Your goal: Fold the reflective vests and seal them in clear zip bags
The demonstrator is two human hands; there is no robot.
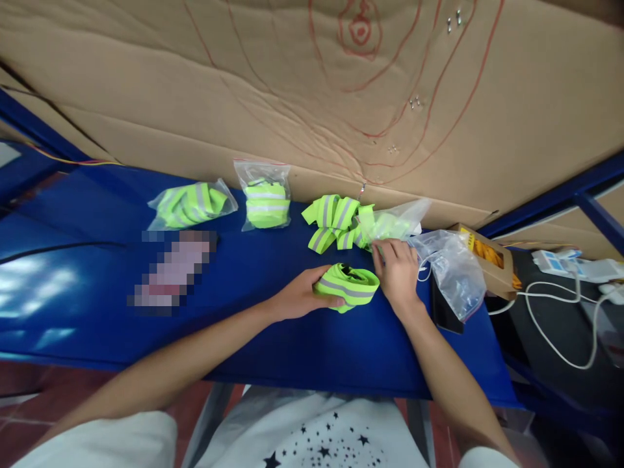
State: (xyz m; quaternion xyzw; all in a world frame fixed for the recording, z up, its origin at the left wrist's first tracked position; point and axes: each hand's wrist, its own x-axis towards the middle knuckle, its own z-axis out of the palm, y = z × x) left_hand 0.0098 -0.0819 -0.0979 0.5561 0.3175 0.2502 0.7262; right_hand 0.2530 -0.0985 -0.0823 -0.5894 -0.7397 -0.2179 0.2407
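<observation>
Head view: folded reflective band (347,286) is clamped by the left hand (297,299) on the counter (97,273), long axis left-right; right hand (398,276), just beside its right end, is laid on a clear bag (402,218), grip unclear.

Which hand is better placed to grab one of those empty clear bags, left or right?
Probably the right hand: it lies next to the empty clear bags. The left hand is farther from them and already grips the folded reflective band.
</observation>
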